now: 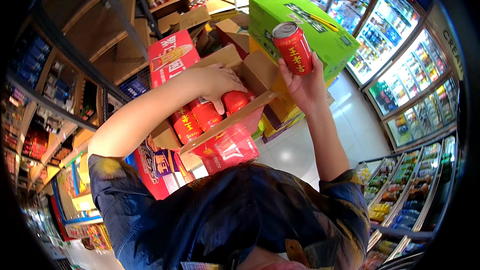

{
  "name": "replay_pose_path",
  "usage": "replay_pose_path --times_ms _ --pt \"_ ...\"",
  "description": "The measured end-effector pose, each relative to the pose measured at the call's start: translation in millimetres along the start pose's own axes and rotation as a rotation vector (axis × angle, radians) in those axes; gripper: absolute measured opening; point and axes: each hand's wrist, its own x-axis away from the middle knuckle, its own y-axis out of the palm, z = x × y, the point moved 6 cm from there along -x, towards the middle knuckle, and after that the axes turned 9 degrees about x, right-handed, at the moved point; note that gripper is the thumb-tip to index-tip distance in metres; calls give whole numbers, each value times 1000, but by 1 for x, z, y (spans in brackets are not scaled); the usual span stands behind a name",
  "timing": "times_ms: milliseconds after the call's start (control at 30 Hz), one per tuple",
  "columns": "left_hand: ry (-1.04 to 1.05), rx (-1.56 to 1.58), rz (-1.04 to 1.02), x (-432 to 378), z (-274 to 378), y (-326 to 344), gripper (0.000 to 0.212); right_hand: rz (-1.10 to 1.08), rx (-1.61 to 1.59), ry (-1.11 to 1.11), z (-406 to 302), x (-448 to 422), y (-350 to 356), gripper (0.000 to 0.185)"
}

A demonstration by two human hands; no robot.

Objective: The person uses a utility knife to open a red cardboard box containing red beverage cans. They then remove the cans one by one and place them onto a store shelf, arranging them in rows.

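Observation:
My right hand [305,86] holds up a red Wanglaoji drink can [293,50], its silver lid tilted toward me. My left hand [215,86] reaches into an open cardboard carton [228,135] and rests over the red cans packed inside. Its thumb and fingers straddle one can [235,101]; whether they grip it is hidden. Two more cans [204,114] show beside the thumb, lying on their sides with their lettering up. The carton's flaps stand open, and its red printed outer side faces me.
A green carton [303,11] with a yellow utility knife [324,22] on top stands beyond the right hand. Red cartons [174,54] lie around the open one. Shelving [120,48] rises on the left; lit glass-door drink coolers [405,67] line the right, across a tiled floor [341,120].

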Motion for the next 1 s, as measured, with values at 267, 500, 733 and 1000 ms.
replay_pose_path --times_ms 267,500,733,1000 --pt "48 -168 -166 -40 10 2 81 -97 53 35 -11 82 -39 74" --pt "57 187 131 14 11 -63 72 87 436 -126 -28 172 -83 85" --pt "5 668 329 41 12 -85 75 333 709 -189 -42 231 -92 86" --pt "-9 1045 804 61 96 -90 74 388 605 -220 -79 267 -133 90"
